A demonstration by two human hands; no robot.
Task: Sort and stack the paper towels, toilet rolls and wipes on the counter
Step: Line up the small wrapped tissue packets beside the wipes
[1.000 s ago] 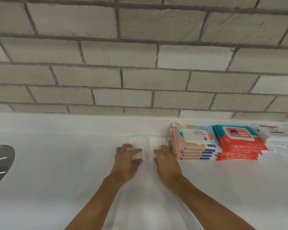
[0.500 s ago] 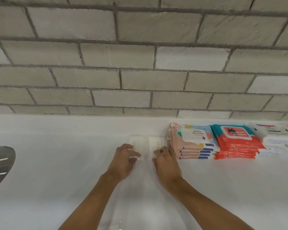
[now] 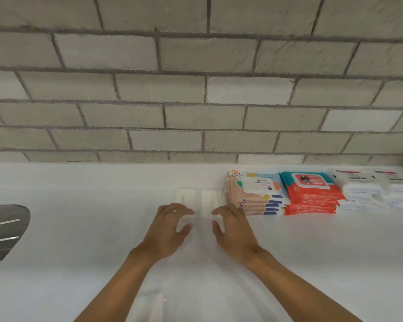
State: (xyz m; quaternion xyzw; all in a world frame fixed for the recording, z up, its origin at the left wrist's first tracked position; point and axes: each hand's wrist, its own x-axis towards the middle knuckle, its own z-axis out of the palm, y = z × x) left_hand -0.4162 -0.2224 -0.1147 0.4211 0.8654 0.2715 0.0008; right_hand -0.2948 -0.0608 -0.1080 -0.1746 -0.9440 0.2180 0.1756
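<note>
**White packet held from both sides, long axis pointing at the wall**

White on white makes the packet (image 3: 209, 201) hard to read. Its clear wrap and two pale pads show on the table (image 3: 79, 228), just left of the peach wipes stack (image 3: 256, 196). It lies lengthwise away from the person, with its far end near the brick wall (image 3: 196, 89). Its near part fades from sight between the forearms.

The left hand (image 3: 170, 225) sits at its left edge and the right hand (image 3: 234, 227) at its right edge, so the packet runs straight between them. On both hands the fingers (image 3: 182, 208) are curled with the thumb set opposite. They appear to pinch the wrap at each side instead of lying flat on it, though the contact is faint against the white.

The right hand is nearer the sorted row, its knuckles just beside the peach stack. The red wipes stack (image 3: 312, 194) and a stack of white packs (image 3: 370, 189) lie further right. A sink (image 3: 2, 228) shows at the far left, well apart.

I judge that the packet will either be pushed against the peach stack or lifted off the table. Either way the two-sided grip must keep the long axis square to the wall, since a limp wrap would likely sag if one side leads.
</note>
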